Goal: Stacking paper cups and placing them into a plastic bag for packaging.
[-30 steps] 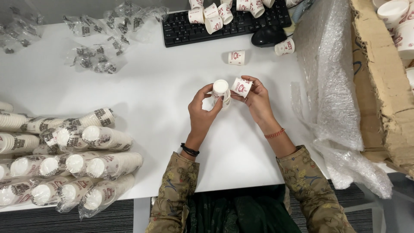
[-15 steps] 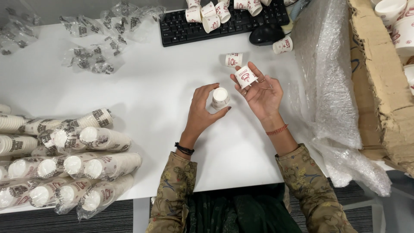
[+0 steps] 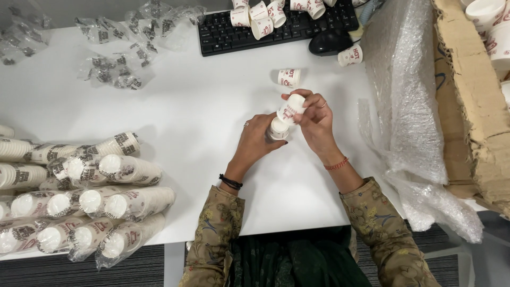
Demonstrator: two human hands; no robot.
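**Two hands, one short stack of paper cups**

Two small paper cups, nested into a short stack (image 3: pixel 284 118), are held above the white table (image 3: pixel 202 122) near its middle. The left hand (image 3: pixel 258 142) is wrapped around the lower end, fingers pressed about the rim; the right hand (image 3: pixel 314 123) is curled over the upper cup, fingertips pinching its base. The stack is white with red print and lies tilted, its open mouth facing the camera.

Judged from the layout, much is done: many sleeves of stacked cups (image 3: pixel 79 191) in clear wrap lie in rows at the left edge. Much also appears left: one loose cup (image 3: pixel 289 77) lies just beyond the hands, several more (image 3: pixel 265 11) are scattered on the black keyboard (image 3: pixel 276 26), and another (image 3: pixel 350 55) rests beside the mouse (image 3: pixel 329 41). Empty crumpled wrappers (image 3: pixel 117 74) are strewn at the far left; bubble wrap (image 3: pixel 409 106) and a cardboard box (image 3: pixel 473 101) holding further cups are seen at the right.
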